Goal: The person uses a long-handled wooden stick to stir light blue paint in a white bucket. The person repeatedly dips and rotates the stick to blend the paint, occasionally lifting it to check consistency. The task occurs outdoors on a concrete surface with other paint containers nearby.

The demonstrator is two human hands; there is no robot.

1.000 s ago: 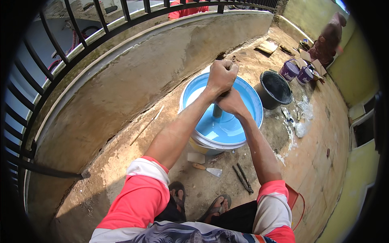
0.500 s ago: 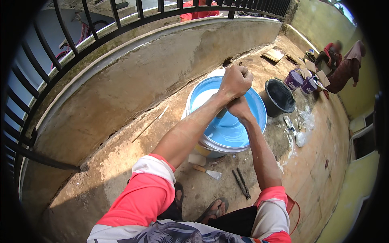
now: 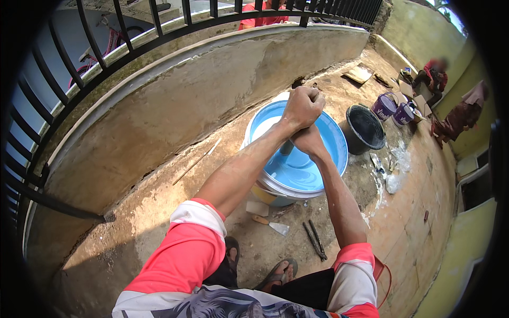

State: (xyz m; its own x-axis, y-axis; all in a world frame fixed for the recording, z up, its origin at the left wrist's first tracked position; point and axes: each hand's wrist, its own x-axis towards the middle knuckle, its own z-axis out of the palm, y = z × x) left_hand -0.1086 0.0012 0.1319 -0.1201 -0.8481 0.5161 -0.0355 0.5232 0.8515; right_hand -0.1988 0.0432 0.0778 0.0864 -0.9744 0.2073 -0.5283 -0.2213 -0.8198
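From where I'm standing, the low concrete wall (image 3: pixel 175 106) is curving along the left, with a black railing (image 3: pixel 186 11) running above it, and a yellow-green wall (image 3: pixel 419 37) is closing the yard on the right. Beyond the railing, on the far side, a person in red (image 3: pixel 262 21) is partly showing. At far right another person (image 3: pixel 436 79) is sitting, and one in dark red clothing (image 3: pixel 462 115) is showing just to the right.

Nearer, a white bucket (image 3: pixel 281 188) is standing on the ground, holding blue paint (image 3: pixel 297 177). A smaller black bucket (image 3: pixel 356 140) is standing just to its right, and farther off, two purple pails, one (image 3: pixel 383 107) beside the other (image 3: pixel 404 115), are both bearing large pale lettering.

Over the paint, the person in coral-and-white sleeves is stacking two fists: the left hand (image 3: pixel 303 108) above, the right hand (image 3: pixel 308 140) below. The fingers of both are clenching around a grey shaft (image 3: pixel 287 147), which is showing below the right fist and running down into the paint inside the white bucket; its upper end is hiding within the grip.

Left of the bucket a thin stick (image 3: pixel 193 165) is lying on the ground. Nearer, dark pincers (image 3: pixel 314 241) are lying well to the right of a wooden-handled scraper (image 3: pixel 271 224).
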